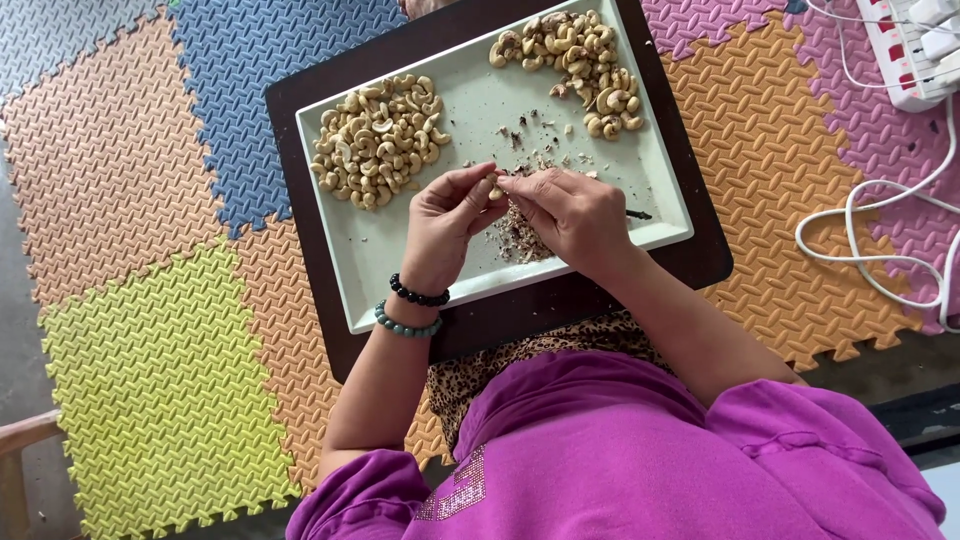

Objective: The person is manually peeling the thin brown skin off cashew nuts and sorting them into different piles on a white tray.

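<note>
My left hand (447,226) and my right hand (572,215) meet over the middle of a pale green tray (470,105). Both pinch one small cashew nut (494,189) between their fingertips. A pile of pale peeled cashews (377,141) lies at the tray's left. A second pile of cashews (578,58), some with brown skin, lies at the tray's far right corner. Brown skin flakes (517,240) are heaped just under my hands. My left wrist wears two bead bracelets (412,308).
The tray rests on a dark brown board (300,200) over my lap. Coloured foam puzzle mats (130,200) cover the floor. A white power strip (915,45) with white cables (880,240) lies at the right.
</note>
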